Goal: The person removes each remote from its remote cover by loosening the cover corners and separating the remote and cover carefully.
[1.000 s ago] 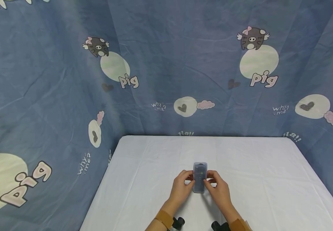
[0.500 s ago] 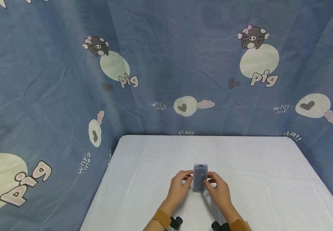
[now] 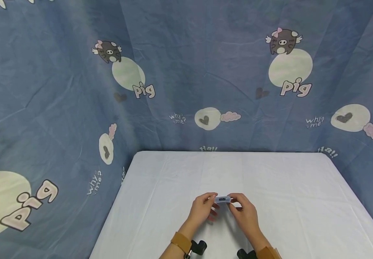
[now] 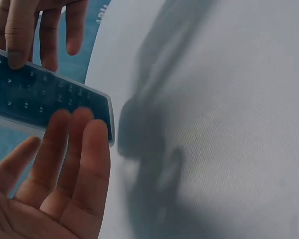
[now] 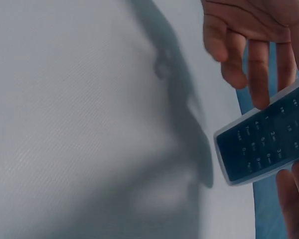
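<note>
A dark remote control (image 3: 222, 199) with rows of number keys, in a translucent cover, is held above the table and shows only its narrow end in the head view. My right hand (image 3: 243, 212) pinches its right edge. My left hand (image 3: 201, 208) is at its left edge. In the left wrist view, the left fingers (image 4: 94, 164) are fairly straight and overlap the lower part of the remote's key face; whether they press on it I cannot tell. The right wrist view shows the keypad too, with the right fingertips (image 5: 291, 194) along its lower edge.
White cloth covers the table (image 3: 160, 180). Behind and to the left hangs a blue curtain (image 3: 173, 72) with cartoon pig prints. Brown straps (image 3: 181, 242) with black camera mounts sit on both wrists, and shadows of the hands fall on the cloth.
The remote has tilted from showing its long face to showing its narrow end. The left hand has loosened from its side, some fingers now hanging below it. The right hand keeps its place.
</note>
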`<action>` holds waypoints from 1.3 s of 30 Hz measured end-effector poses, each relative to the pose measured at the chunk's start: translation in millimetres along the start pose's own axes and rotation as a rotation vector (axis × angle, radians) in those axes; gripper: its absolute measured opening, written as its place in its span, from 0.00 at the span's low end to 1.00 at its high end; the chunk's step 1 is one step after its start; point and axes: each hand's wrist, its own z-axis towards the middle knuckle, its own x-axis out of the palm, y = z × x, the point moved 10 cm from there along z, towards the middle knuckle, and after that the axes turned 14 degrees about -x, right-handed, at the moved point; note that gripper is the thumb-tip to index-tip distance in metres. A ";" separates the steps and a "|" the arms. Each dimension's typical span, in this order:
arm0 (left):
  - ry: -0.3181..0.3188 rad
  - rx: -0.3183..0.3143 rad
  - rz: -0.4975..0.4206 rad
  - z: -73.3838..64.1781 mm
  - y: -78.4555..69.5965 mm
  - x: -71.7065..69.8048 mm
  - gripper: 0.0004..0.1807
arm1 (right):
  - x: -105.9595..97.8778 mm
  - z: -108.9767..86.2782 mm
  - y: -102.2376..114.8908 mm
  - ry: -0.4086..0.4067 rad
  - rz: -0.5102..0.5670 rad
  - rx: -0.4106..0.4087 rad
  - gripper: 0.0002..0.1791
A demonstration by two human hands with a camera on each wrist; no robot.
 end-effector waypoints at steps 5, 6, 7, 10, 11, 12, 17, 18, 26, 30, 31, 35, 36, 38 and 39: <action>0.052 -0.052 -0.044 1.8 4.9 4.4 0.21 | -0.2 -2.4 3.0 -0.014 0.035 -0.043 0.18; 0.056 -0.062 -0.053 2.1 5.5 4.9 0.21 | -0.3 -2.8 3.6 -0.018 0.044 -0.049 0.18; 0.060 -0.066 -0.063 2.0 5.8 5.1 0.21 | 0.0 -3.2 3.6 -0.019 0.053 -0.053 0.18; 0.073 -0.085 -0.110 1.3 6.2 5.6 0.20 | 2.1 -3.9 2.9 -0.008 0.068 -0.053 0.19; 0.076 -0.089 -0.127 1.1 6.4 5.7 0.20 | 2.8 -3.9 3.1 -0.003 0.071 -0.057 0.19; 0.079 -0.095 -0.142 0.9 6.8 5.8 0.20 | 3.5 -3.9 3.5 0.003 0.073 -0.060 0.20; 0.038 -0.123 -0.136 1.8 10.6 2.2 0.18 | 4.8 -4.8 5.7 0.020 0.094 -0.088 0.21; 0.033 -0.130 -0.136 2.0 11.5 1.7 0.18 | 4.8 -5.3 5.8 0.018 0.100 -0.094 0.21; 0.083 -0.119 -0.251 2.4 9.0 3.3 0.20 | 7.8 -9.8 -2.3 0.024 0.116 -0.089 0.22; 0.108 -0.121 -0.300 3.1 9.2 4.5 0.21 | 9.6 -10.6 -6.1 0.038 0.112 -0.077 0.22; 0.109 -0.123 -0.309 3.1 9.4 4.3 0.21 | 10.1 -10.7 -6.7 0.045 0.110 -0.076 0.22; 0.090 -0.133 -0.327 4.0 11.3 1.7 0.21 | 9.6 -11.5 -11.4 0.059 0.107 -0.042 0.22; 0.085 -0.133 -0.327 4.1 11.6 1.0 0.21 | 8.9 -11.6 -13.2 0.056 0.117 -0.022 0.22; 0.077 -0.136 -0.324 4.4 12.4 0.2 0.21 | 7.6 -11.8 -17.5 0.048 0.140 0.023 0.21; 0.076 -0.138 -0.324 4.4 12.6 0.0 0.21 | 7.3 -11.9 -19.5 0.044 0.153 0.045 0.20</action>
